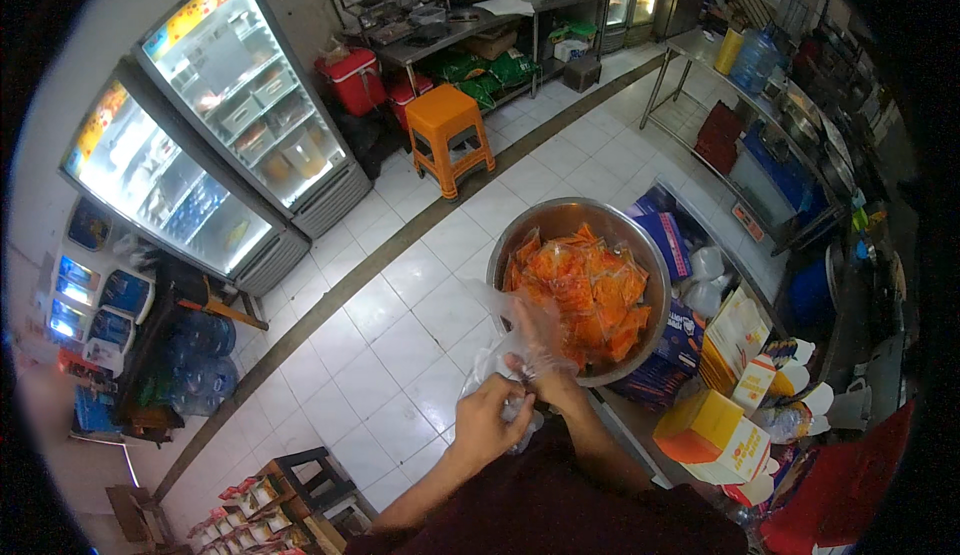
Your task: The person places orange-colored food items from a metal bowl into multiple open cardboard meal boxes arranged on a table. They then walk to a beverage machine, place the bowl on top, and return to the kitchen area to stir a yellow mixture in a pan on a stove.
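Observation:
A clear, thin plastic bag [487,363] is bunched between my two hands, in front of my body. My left hand [490,417] is closed, its fingertips pinching the plastic near my right thumb. Over my right hand [540,350] the film lies partly draped; its fingers are curled on the bag and blurred through the plastic. Just beyond my right hand stands a large steel bowl [652,340], heaped with small clear packets of orange food [580,285]. The bag overlaps the bowl's near left rim in view.
Purple boxes [683,333] and yellow-and-white cartons [715,435] crowd the right side. An orange stool [448,140] stands on the tiled floor ahead. Two lit glass-door fridges [245,85] line the left wall, with large water bottles [200,365] nearer. A steel table [480,27] is at the back.

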A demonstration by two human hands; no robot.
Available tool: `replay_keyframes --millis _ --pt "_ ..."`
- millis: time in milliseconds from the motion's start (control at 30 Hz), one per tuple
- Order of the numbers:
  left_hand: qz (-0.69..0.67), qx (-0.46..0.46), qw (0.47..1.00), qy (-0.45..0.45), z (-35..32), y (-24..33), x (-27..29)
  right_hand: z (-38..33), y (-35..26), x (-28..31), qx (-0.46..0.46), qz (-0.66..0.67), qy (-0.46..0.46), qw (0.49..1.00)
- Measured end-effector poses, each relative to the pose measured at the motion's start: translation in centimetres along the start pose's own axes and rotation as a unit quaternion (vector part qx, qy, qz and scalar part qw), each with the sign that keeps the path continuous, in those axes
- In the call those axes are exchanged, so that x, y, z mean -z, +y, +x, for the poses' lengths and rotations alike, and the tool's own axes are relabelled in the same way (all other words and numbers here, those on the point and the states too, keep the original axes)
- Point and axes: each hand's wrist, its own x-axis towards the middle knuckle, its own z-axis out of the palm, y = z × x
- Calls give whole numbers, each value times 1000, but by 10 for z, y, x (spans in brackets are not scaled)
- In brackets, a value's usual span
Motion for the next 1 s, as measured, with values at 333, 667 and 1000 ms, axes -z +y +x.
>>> replay_keyframes --millis 333,667,1000 --pt "51 -46 984 -162 -6 -24 -22 3 -7 9 -40 51 -21 998" --pt "-148 316 935 58 7 -114 -76 58 101 134 -111 -178 149 966" --pt "-147 405 886 172 -5 -141 -136 124 155 145 -166 -295 -40 940"
